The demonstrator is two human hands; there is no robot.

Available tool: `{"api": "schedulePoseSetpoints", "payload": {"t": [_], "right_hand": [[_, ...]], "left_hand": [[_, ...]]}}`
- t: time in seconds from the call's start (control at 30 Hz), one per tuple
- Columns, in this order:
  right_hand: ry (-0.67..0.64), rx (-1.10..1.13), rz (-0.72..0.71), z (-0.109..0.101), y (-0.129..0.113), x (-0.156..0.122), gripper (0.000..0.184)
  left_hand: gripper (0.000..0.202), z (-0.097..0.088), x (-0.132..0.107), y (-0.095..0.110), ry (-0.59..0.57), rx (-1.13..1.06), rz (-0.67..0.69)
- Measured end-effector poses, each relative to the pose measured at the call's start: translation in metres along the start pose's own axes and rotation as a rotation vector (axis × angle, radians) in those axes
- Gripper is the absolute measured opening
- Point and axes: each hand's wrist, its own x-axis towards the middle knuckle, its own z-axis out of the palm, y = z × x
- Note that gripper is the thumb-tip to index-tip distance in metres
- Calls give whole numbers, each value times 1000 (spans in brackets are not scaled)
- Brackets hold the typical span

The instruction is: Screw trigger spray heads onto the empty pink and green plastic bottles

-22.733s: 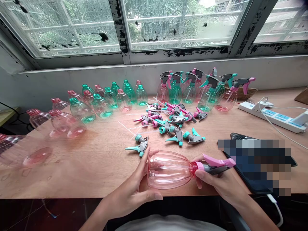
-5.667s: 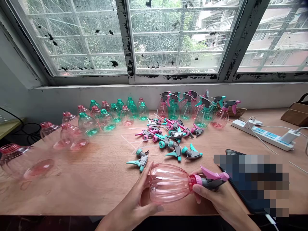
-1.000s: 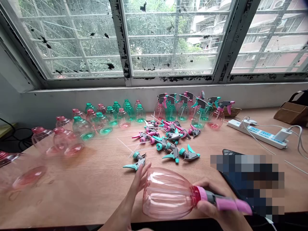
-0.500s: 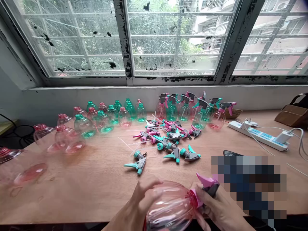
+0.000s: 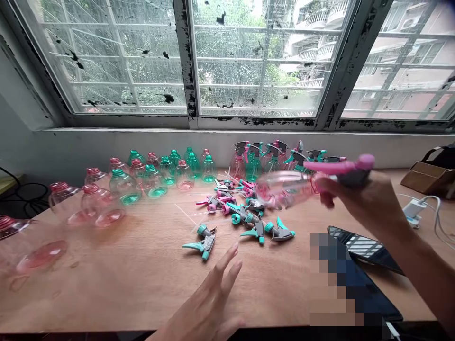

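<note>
My right hand [image 5: 366,201] grips a clear pink spray bottle [image 5: 289,185] around its neck and its pink-and-grey trigger head. The bottle lies sideways in the air, its base pointing left over the loose trigger sprayers, and it is blurred by motion. Low in the middle, my left hand [image 5: 209,293] is over the table's front with fingers spread and nothing in them. Nearest to it is a teal-and-grey trigger sprayer [image 5: 204,242]. A pile of pink and teal trigger sprayers [image 5: 245,215] lies beyond, partly behind the held bottle.
Open-topped pink and green bottles [image 5: 152,182] stand at the left and back. Several bottles with trigger heads [image 5: 254,161] stand by the wall. At the right are a phone [image 5: 369,248], a dark tablet-like device [image 5: 377,293] partly pixelated, a white charger [image 5: 414,207] and a brown box [image 5: 428,168].
My right hand has carried the pink spray bottle up, right and away from me toward the back. My left hand has let go of the bottle and opened.
</note>
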Motion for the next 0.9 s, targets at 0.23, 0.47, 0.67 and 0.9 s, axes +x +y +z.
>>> {"api": "schedulePoseSetpoints", "payload": {"t": [0.23, 0.47, 0.67, 0.9], "right_hand": [[-155, -592, -241, 43, 44, 118, 50], [-408, -907, -182, 105, 74, 153, 27], [-502, -985, -84, 119, 92, 170, 23], [-404, -1029, 37, 115, 106, 180, 29]], "left_hand": [[110, -7, 0, 2, -181, 68, -87], [101, -5, -5, -2, -206, 26, -128], [85, -10, 1, 2, -258, 11, -177], [86, -10, 0, 2, -211, 25, -130]]}}
